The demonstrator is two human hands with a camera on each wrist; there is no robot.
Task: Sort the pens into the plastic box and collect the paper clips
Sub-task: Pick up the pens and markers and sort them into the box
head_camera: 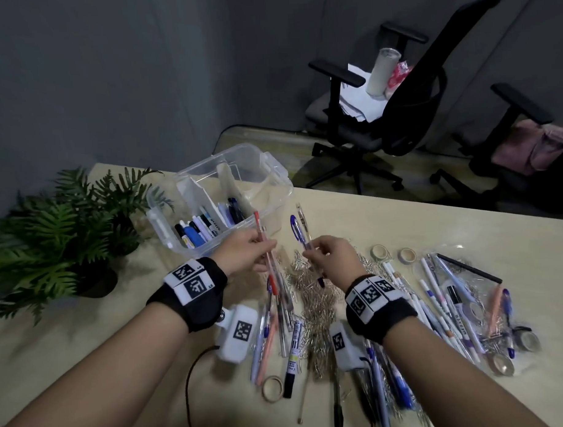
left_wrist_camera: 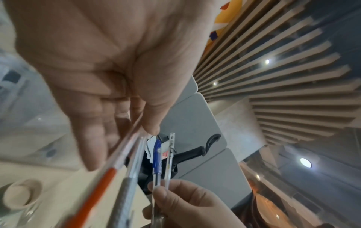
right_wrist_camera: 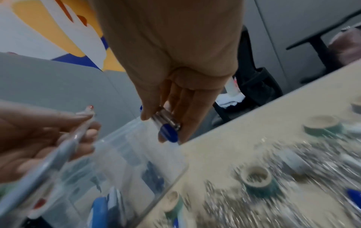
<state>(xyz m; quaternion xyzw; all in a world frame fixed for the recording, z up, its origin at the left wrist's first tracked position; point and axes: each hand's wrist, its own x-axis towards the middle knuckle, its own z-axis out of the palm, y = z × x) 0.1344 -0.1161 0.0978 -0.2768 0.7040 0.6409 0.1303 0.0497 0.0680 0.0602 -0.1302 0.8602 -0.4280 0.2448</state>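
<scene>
My left hand (head_camera: pixel 248 249) grips a red pen (head_camera: pixel 264 246) and a clear pen beside it, held above the table just in front of the clear plastic box (head_camera: pixel 272 169). In the left wrist view the red pen (left_wrist_camera: pixel 109 174) runs out from under my thumb. My right hand (head_camera: pixel 331 254) pinches a blue-capped pen (head_camera: pixel 298 233) together with a clear pen (head_camera: pixel 302 219), both pointing up. The blue pen's end (right_wrist_camera: pixel 168 133) shows below my fingers in the right wrist view. Silver paper clips (head_camera: pixel 311 295) lie heaped on the table between my wrists. The box holds several pens (head_camera: pixel 198 230).
More pens (head_camera: pixel 436 307) and tape rolls (head_camera: pixel 407 256) lie on a clear pouch at the right. Loose pens and a marker (head_camera: pixel 293 356) lie below the left wrist. A potted fern (head_camera: pixel 60 233) stands at the left. Office chairs (head_camera: pixel 398 113) stand beyond the table.
</scene>
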